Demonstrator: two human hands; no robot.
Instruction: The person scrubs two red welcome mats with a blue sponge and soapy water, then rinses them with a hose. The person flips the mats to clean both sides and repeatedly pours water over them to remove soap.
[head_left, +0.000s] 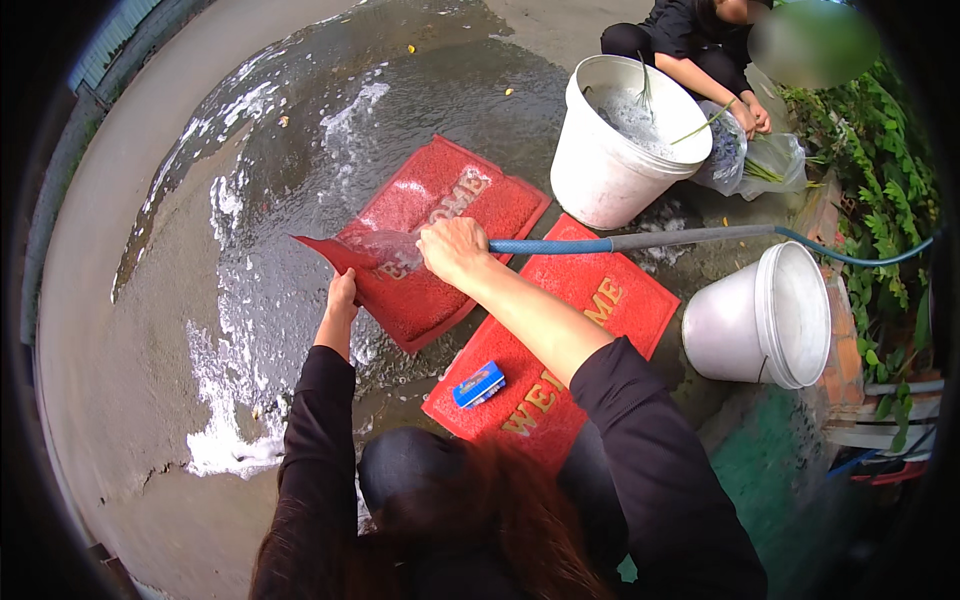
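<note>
My left hand [342, 292] grips the near left edge of a red doormat [430, 290] and bends that corner upward. The mat is wet, with some foam on its far part. In my right hand [453, 247] is the end of a blue and grey hose [560, 246]. Water sprays leftward from it over the lifted corner. A second red doormat [640, 290] lies flat beneath my right forearm, partly hidden by it. On that mat rests a small blue brush-like block [480, 385] with a pale underside; its exact kind cannot be made out.
A large white bucket [600, 170] of foamy water stands beyond the mats. To the right a smaller white bucket [720, 325] lies tilted. Another person [690, 50] crouches at the far right, holding plastic bags [770, 165] with stems. Wet, soapy concrete [235, 330] spreads leftward; plants [880, 190] line the right.
</note>
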